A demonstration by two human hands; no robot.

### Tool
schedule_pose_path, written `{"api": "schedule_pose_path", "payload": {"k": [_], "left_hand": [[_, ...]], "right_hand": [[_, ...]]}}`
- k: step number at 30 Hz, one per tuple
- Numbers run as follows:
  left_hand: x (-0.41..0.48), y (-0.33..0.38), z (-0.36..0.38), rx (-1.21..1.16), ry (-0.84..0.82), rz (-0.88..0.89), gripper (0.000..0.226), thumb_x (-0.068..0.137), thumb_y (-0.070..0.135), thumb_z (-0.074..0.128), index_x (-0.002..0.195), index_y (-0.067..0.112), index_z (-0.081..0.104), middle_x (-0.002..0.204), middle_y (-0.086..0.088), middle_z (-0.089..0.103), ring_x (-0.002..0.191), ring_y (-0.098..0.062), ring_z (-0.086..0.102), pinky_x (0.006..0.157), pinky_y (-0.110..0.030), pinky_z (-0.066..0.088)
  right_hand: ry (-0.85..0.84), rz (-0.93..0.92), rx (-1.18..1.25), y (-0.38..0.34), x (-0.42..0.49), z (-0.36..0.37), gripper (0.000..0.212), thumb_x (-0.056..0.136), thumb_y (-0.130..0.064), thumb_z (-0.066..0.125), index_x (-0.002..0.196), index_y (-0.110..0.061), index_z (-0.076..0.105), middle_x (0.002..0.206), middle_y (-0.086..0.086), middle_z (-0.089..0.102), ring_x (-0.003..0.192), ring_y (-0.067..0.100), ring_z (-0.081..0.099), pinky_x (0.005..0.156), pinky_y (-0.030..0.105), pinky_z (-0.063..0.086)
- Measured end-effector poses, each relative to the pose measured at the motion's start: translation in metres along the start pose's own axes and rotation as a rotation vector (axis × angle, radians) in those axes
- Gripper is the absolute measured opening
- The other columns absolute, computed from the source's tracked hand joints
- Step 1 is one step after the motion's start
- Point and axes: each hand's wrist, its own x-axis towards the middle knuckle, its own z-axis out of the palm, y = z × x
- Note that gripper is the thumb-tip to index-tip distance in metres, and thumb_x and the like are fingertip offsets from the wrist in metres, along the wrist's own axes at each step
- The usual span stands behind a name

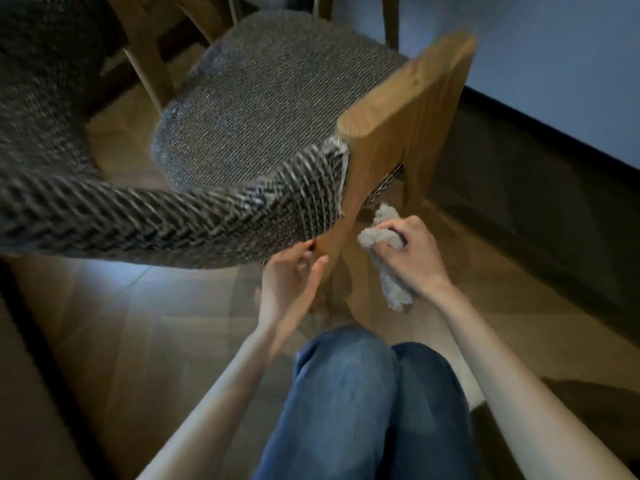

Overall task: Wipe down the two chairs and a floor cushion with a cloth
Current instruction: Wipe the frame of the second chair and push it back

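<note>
The right hand (pixel 414 252) grips a bunched grey cloth (pixel 394 292) just beside the wooden leg (pixel 360 174) of a grey woven chair (pixel 263 126). The left hand (pixel 291 282), fingers relaxed and spread, touches that leg from the other side, above the wooden floor (pixel 138 323).

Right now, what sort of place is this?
Probably a room in a home, perhaps a dining area. An upholstered wooden chair sits on a wood-plank floor, more wooden legs show behind it, and a dark baseboard runs under a pale wall.

Grey cloth (pixel 388 258), grey-herringbone chair (pixel 256 133).
</note>
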Motion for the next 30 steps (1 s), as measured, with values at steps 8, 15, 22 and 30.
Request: {"api": "schedule_pose_path", "payload": {"k": [8, 15, 22, 30], "left_hand": [[-0.057, 0.081, -0.054, 0.089, -0.440, -0.403, 0.053, 0.096, 0.023, 0.055, 0.146, 0.016, 0.037, 0.141, -0.007, 0.050, 0.123, -0.024, 0.054, 0.101, -0.032, 0.043], [-0.107, 0.202, -0.160, 0.087, -0.552, -0.338, 0.037, 0.096, 0.018, 0.053, 0.133, 0.014, 0.054, 0.129, -0.005, 0.061, 0.113, -0.013, 0.057, 0.095, -0.016, 0.037], [-0.122, 0.290, -0.282, 0.040, -0.367, -0.166, 0.032, 0.094, 0.015, 0.056, 0.126, 0.019, 0.060, 0.115, 0.003, 0.066, 0.104, -0.007, 0.060, 0.095, -0.017, 0.043], [-0.084, 0.292, -0.387, 0.120, -0.204, -0.022, 0.035, 0.095, 0.017, 0.055, 0.129, 0.021, 0.057, 0.120, -0.002, 0.061, 0.103, -0.014, 0.060, 0.096, -0.033, 0.047]], "right_hand": [[-0.200, 0.265, -0.111, -0.099, -0.070, -0.093, 0.032, 0.086, -0.020, 0.061, 0.117, -0.026, 0.064, 0.117, 0.011, 0.052, 0.111, 0.033, 0.055, 0.090, 0.031, 0.042], [-0.226, 0.299, -0.143, -0.222, -0.149, -0.179, 0.035, 0.091, -0.026, 0.058, 0.126, -0.027, 0.059, 0.121, 0.008, 0.050, 0.107, 0.025, 0.056, 0.092, 0.032, 0.046], [-0.148, 0.218, -0.112, -0.326, -0.189, -0.236, 0.028, 0.091, -0.028, 0.057, 0.119, -0.030, 0.059, 0.124, 0.004, 0.048, 0.097, 0.013, 0.053, 0.090, 0.029, 0.049], [-0.057, 0.024, -0.086, -0.419, -0.177, -0.222, 0.033, 0.087, -0.018, 0.061, 0.117, -0.032, 0.060, 0.107, -0.006, 0.041, 0.093, 0.006, 0.049, 0.084, 0.020, 0.037]]}}
